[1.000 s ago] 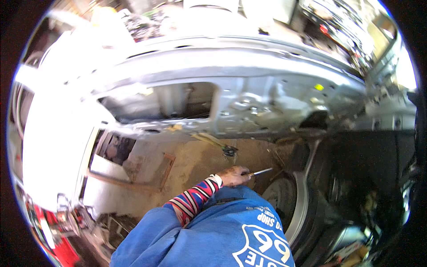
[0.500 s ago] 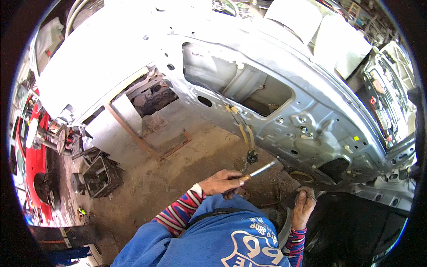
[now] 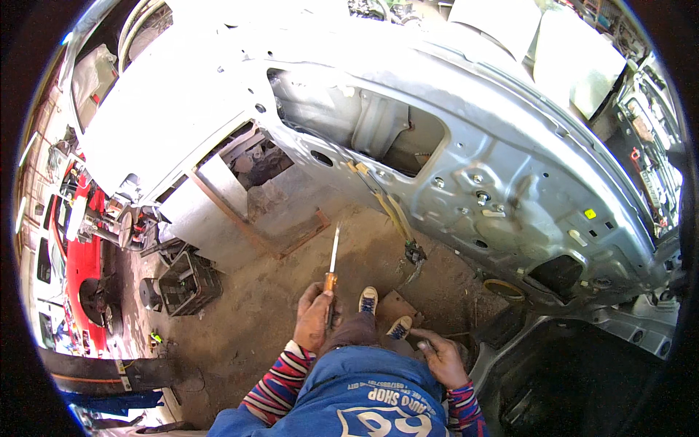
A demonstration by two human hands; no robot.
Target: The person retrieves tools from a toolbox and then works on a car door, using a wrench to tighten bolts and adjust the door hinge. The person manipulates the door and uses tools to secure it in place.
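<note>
Screwdriver (image 3: 332, 266) with a brown wooden handle and a long bright shaft sits in the left hand (image 3: 314, 318), whose grip is closed around the handle; the shaft points up and away from the body, its tip over the dirt floor (image 3: 291, 291) and well short of the stripped grey car door shell (image 3: 466, 167) that leans across the upper part of the view. Right hand (image 3: 441, 358) lies lower and to the right, fingers loosely spread and bent, holding nothing, resting near a dark edge of bodywork; whether it touches that edge I cannot tell. Both forearms wear red, blue and white striped sleeves (image 3: 280, 382) under a blue top. Between the hands, two pale canvas shoes (image 3: 368, 299) point toward the door shell. A yellowish strip (image 3: 386, 204) hangs down from the door's inner panel and ends in a small dark fitting (image 3: 415, 255) just above the floor, to the right of the screwdriver's shaft. A flat grey sheet panel (image 3: 218, 211) with a rusty frame lies to the left on the floor, and a black crate (image 3: 191, 282) stands near it. A red car (image 3: 76, 262) shows at the far left
</note>
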